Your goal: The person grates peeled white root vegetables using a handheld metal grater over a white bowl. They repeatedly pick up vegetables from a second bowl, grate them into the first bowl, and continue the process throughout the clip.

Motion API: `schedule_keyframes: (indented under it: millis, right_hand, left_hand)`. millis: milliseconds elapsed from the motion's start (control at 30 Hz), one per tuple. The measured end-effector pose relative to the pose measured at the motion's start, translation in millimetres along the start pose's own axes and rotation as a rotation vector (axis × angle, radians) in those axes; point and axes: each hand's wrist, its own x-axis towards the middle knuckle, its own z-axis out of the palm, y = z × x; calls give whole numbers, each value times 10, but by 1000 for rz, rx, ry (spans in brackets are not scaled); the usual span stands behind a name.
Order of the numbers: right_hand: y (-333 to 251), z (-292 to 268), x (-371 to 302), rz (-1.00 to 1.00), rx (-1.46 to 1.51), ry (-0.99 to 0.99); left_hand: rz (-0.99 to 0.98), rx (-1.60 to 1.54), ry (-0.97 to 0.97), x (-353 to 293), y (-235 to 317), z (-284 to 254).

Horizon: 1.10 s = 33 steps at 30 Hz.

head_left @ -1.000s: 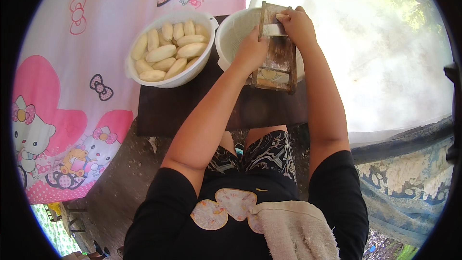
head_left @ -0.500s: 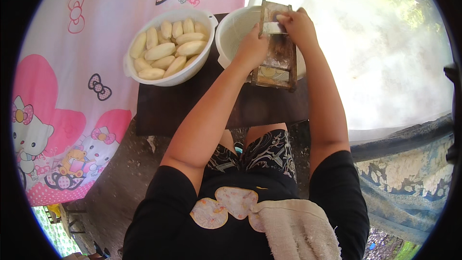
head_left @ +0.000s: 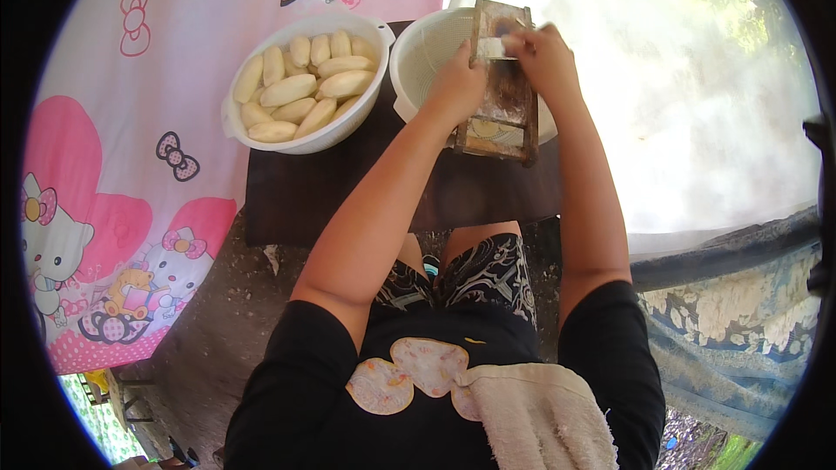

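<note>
A worn wooden slicer with a pale blade strip across it lies tilted over a white plastic colander. My left hand is closed around the slicer's left side rail. Over the blade strip, my right hand has its fingers bent and pressed together; its fingertips are smeared by motion, and what they pinch is hidden. To the left stands a white basin heaped with peeled bananas.
Both containers rest on a dark table. A pink and white cartoon-print curtain hangs on the left. A bright white sheet is on the right, above a dark pole. A towel lies over my shirt.
My right hand has shifted slightly down and right along the slicer, its fingertips now nearer the blade strip. My left hand and the slicer stay nearly in place.
</note>
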Motion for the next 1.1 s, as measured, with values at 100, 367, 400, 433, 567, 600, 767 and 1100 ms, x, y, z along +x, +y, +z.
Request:
schedule_keyframes:
  millis: [100,367,400,433,567,600,767,1100]
  right_hand:
    - [83,93,318,36,-81,11]
    - [-276,-268,-596,84,137,-65]
    - [-271,-247,-591,117,112,-102]
    - [-243,-213,-556,86,125,-49]
    - [-53,42,55,69,54,34]
    - [1,65,140,97,25,38]
    - [262,-80,320,42,200,-215]
    - [-10,-397,-232,-92,190,-257]
  left_hand:
    - [31,24,22,-23,38,0]
    - [-22,-16,32,-50,62,19]
    - [-20,-22,30,-40,40,24]
    - [-14,-25,13,-28,17,23]
    - [-53,-37,-44,20,1,7]
    - [-37,-16,-29,10,15,12]
    - [13,44,14,-22,70,10]
    - [-31,-1,-3,-15,35,17]
